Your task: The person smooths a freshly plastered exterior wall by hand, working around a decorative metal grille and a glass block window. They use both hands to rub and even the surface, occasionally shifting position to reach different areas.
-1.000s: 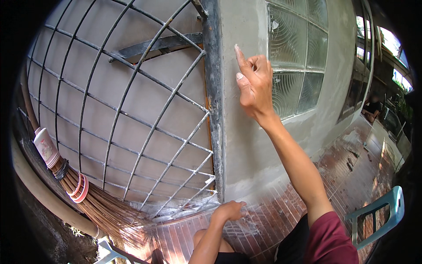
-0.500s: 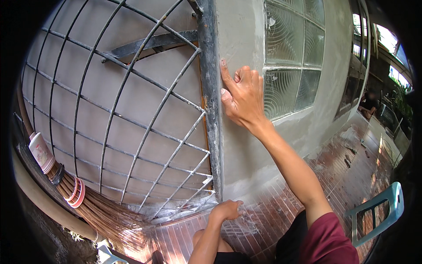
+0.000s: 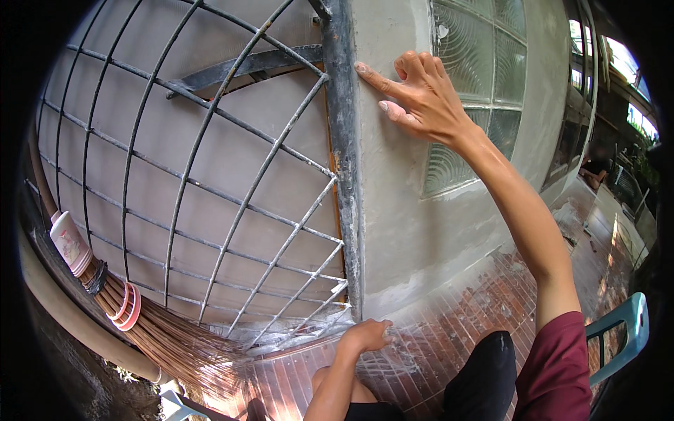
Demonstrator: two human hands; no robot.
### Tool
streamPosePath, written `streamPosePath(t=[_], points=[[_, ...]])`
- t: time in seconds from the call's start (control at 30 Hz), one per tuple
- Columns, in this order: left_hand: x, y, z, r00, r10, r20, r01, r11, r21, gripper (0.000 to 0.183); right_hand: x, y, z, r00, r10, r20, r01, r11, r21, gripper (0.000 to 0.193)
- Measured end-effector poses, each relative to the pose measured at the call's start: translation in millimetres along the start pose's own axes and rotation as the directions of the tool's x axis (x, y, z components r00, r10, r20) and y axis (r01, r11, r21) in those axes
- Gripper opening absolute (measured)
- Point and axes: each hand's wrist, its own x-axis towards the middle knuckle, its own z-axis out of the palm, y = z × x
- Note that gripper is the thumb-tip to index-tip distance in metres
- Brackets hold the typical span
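Observation:
My right hand (image 3: 425,98) is raised against the grey plastered wall (image 3: 393,231). Its index fingertip rests at the seam beside a dark, paint-worn metal post (image 3: 344,133). The thumb sticks out, the other fingers are curled, and nothing shows in the hand. Low down, near the foot of the post, my left hand (image 3: 366,336) is closed with its fingers pointing right. Whatever it may hold is hidden. Left of the post spreads a metal grille (image 3: 242,203) of crossed bars, with white smears along its lower part. Pale grey residue on both right fingertips resembles the wall's plaster.
A stick broom (image 3: 151,323) with pink and white plastic rings leans at the lower left. A glass-block window (image 3: 463,63) sits in the wall. A blue-green plastic stool (image 3: 635,330) stands on the dusty tiled floor (image 3: 484,302). A person (image 3: 595,168) is far right.
My right hand has slid upward along the seam, and its arm has swung right. The view has shifted slightly. My left hand stays low by the post.

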Motion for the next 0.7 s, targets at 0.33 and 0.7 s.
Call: streamPosePath(t=[0.33,0.7], points=[[-10,10,-3,0.998,-0.064,0.021,0.064,0.998,0.013,0.053,-50,-45,-10,0.967,-0.192,0.170,0.141,0.952,0.272,0.056],[-8,8,-3,0.998,-0.055,0.031,0.055,0.998,0.024,0.055,-49,-58,10,0.959,0.280,0.051,-0.284,0.955,0.085,0.055]])
